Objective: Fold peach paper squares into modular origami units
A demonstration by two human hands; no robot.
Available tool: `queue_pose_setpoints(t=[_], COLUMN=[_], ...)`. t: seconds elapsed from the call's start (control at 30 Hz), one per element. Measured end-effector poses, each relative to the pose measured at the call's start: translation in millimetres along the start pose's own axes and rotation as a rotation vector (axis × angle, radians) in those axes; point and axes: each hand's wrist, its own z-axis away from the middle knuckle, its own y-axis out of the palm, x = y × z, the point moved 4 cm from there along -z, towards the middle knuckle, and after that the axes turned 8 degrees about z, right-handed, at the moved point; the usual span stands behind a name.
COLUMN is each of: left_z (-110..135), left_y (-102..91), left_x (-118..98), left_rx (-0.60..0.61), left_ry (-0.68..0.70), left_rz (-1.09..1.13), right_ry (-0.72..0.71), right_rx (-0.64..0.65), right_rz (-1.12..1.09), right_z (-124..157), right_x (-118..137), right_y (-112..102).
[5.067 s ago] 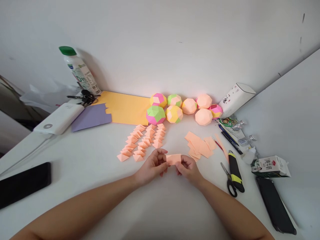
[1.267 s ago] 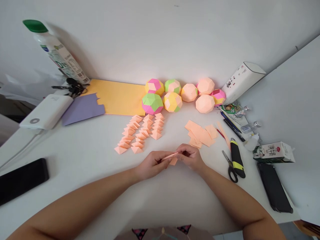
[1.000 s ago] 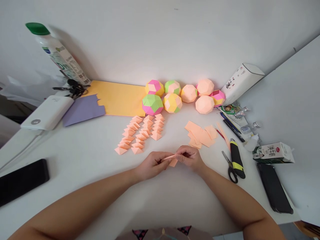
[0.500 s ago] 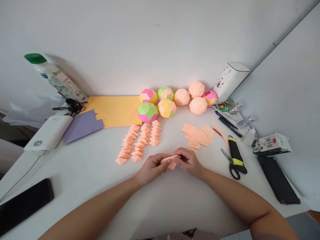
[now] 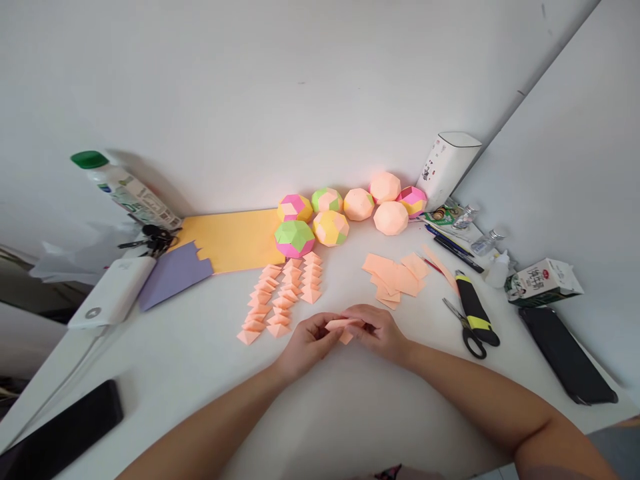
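My left hand [image 5: 306, 341] and my right hand [image 5: 379, 330] meet low over the white table [image 5: 200, 373], both pinching one small folded piece of peach paper [image 5: 341, 326]. The fingers of each hand are curled around its ends. Just behind the left hand lie several folded peach paper units [image 5: 283, 297] in rows. Behind the right hand lies a loose pile of flat peach paper squares [image 5: 395, 279].
Several paper polyhedron balls [image 5: 345, 213] line the wall, with yellow [image 5: 235, 237] and purple sheets [image 5: 175, 273] to their left. Scissors [image 5: 463, 327], a utility knife [image 5: 475, 310], pens, a milk carton [image 5: 543, 281] and a dark case [image 5: 567, 353] lie right. A power bank [image 5: 113, 300], keys, bottle [image 5: 125, 190] and phone [image 5: 60, 433] lie left.
My hands have kept working the peach piece, which went from an open flat strip to a narrow folded one. The view has tilted upward, so everything sits lower in the picture.
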Motion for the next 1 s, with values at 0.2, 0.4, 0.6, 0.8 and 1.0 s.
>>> queue_pose_setpoints(t=[0.2,0.4,0.6,0.8,1.0], left_z=[-0.5,0.2,-0.7,-1.5,-1.8], left_y=[-0.4,-1.2,-1.7,-3.2,-3.8], left_x=[2.0,1.2,1.2,3.8,6.2], left_rx=[-0.037,-0.062,-0.077,-0.095,-0.095], left_ry=[-0.005,0.033,0.039,0.044,0.046], left_rz=[0.001,0.007,0.027,0.056,0.07], right_ry=[0.011,0.07,0.214,0.256,0.265], right_rx=[-0.03,-0.025,0.059,0.101,0.119], right_rz=[0.028,0.039,-0.062,-0.064,-0.057], right_z=[0.7,-1.9,-1.2,-1.2,-1.7], right_x=[-3.4,-2.0,-3.6,-3.5,-3.3], right_y=[0.0,-3.8,-3.7,-3.6,-3.3])
